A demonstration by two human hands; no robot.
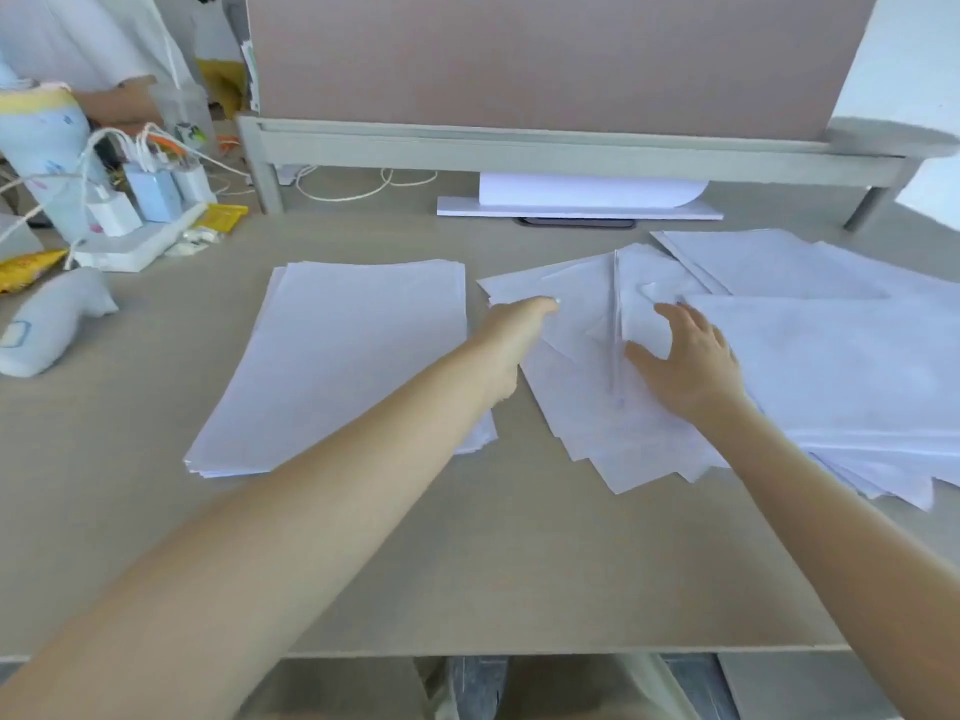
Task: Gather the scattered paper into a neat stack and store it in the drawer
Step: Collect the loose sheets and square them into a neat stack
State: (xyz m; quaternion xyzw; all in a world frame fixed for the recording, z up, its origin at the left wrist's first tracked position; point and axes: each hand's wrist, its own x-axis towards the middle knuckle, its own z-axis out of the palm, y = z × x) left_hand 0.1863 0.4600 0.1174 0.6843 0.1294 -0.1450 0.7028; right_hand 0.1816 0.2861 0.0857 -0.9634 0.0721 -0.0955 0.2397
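Head view, looking down on a tan, matte desk [467, 553]. At far left, a white power strip [130, 246] crowded with chargers and looped cables, a yellow wrapper [26, 267], and a pale soft toy [52, 319]. Behind, a grey shelf frame [519, 148] carries a brown board [545, 54]. A squared paper stack [343, 356] lies left of centre; scattered sheets [831, 366], thin, white and overlapping at angles, fan out to the right, with a clear pen [616, 324] lying on them. Left hand [511, 335] reaches onto the near sheets, fingers extended; right hand [685, 356] rests flat on them, fingers spread.
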